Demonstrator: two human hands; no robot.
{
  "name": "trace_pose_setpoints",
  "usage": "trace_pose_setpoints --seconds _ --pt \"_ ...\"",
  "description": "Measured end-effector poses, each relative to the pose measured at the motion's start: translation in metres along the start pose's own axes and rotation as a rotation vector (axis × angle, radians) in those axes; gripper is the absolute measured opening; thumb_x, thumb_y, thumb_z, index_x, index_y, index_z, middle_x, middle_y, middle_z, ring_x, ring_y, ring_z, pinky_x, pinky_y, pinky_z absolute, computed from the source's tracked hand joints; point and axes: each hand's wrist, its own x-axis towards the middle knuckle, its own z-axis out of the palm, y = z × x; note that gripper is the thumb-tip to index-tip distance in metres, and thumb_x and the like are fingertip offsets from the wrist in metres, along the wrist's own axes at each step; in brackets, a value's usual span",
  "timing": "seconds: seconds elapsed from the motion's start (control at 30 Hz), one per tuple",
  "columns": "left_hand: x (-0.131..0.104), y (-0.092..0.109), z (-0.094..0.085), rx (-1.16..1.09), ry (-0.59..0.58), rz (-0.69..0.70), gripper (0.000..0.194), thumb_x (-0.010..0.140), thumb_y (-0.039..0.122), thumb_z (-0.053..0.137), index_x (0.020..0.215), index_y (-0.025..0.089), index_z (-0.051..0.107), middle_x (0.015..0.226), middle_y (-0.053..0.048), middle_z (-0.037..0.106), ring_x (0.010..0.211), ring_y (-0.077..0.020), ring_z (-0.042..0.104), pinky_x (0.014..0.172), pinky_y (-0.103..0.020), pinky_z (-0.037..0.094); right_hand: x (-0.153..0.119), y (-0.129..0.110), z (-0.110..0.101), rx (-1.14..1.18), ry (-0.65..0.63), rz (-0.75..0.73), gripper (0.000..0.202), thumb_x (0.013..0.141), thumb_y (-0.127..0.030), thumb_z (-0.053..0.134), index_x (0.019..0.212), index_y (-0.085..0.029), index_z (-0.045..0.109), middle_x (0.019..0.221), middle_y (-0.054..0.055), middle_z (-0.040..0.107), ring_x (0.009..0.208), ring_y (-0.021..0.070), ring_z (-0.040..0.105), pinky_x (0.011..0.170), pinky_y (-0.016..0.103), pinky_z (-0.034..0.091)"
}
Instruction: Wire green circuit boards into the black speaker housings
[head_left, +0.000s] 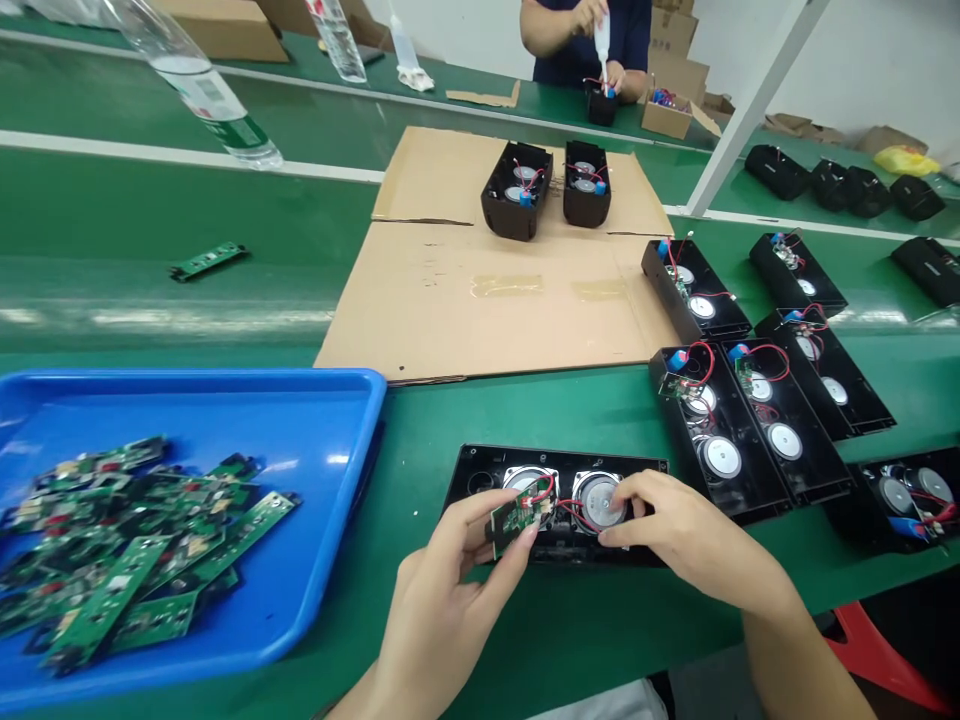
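My left hand (pixel 457 590) pinches a small green circuit board (pixel 514 515) between thumb and fingers, tilted above a black speaker housing (pixel 487 470). Red wires (pixel 574 508) run from the board toward the round speaker drivers inside the housing. My right hand (pixel 667 530) is over the housing's right part, its thumb and index finger apart at the edge of the right speaker driver (pixel 598 497). No object shows between those fingers. The left driver is partly hidden behind the board and my left hand.
A blue tray (pixel 330 540) with a heap of circuit boards stands left; one loose board (pixel 208 262) lies beyond. Several wired housings (pixel 724 440) fill the right side. Two more housings (pixel 517 190) rest on flattened cardboard (pixel 420 300). Opposite, a person (pixel 585 40) holds a white bottle over a housing.
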Motion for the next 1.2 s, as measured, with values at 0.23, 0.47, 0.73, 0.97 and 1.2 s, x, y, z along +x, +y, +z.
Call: trace_pose_setpoints --seconds 0.23,0.47,0.73,0.97,1.2 --pt "0.01 0.006 0.001 -0.095 0.002 -0.084 0.021 0.075 0.028 0.065 0.093 0.023 0.056 0.073 0.002 0.076 0.061 -0.0158 0.073 0.056 -0.02 0.06 0.012 -0.001 0.007 -0.208 -0.092 -0.083 0.026 0.088 -0.007 0.054 0.099 -0.025 0.069 0.095 0.003 0.06 0.084 0.0168 0.05 0.069 0.028 0.038" --pt "0.013 0.008 0.001 -0.081 -0.016 -0.139 0.02 0.075 0.032 0.062 0.092 0.022 0.057 0.075 -0.001 0.076 0.064 -0.0192 0.073 0.054 -0.023 0.061 0.017 -0.002 0.004 -0.233 -0.144 -0.089 0.019 0.086 -0.009 0.059 0.093 -0.023 0.07 0.098 0.003 0.058 0.086 0.0176 0.051 0.071 0.028 0.037" --pt "0.011 0.005 0.004 -0.034 0.015 -0.037 0.02 0.078 0.031 0.061 0.095 0.021 0.056 0.076 0.0 0.076 0.062 -0.0175 0.073 0.051 -0.02 0.059 0.035 -0.01 0.009 0.041 -0.035 0.023 0.011 0.086 -0.012 0.061 0.081 -0.018 0.069 0.079 0.0 0.067 0.076 0.0127 0.056 0.072 0.026 0.038" --pt "0.003 0.0 0.006 0.261 0.076 0.312 0.014 0.084 0.022 0.051 0.094 0.023 0.061 0.077 0.001 0.076 0.056 -0.0145 0.071 0.06 -0.02 0.059 0.046 -0.023 0.023 0.065 0.134 0.468 0.009 0.081 -0.014 0.062 0.073 -0.016 0.064 0.069 0.0 0.059 0.061 0.0125 0.053 0.06 0.025 0.039" --pt "0.001 0.0 -0.001 0.418 0.041 0.327 0.021 0.086 0.019 0.045 0.096 0.023 0.063 0.069 0.003 0.076 0.047 -0.0132 0.069 0.057 -0.019 0.057 0.04 -0.017 0.007 0.687 0.119 0.339 0.016 0.079 -0.008 0.057 0.076 -0.018 0.069 0.085 0.001 0.065 0.068 0.0109 0.059 0.061 0.021 0.047"
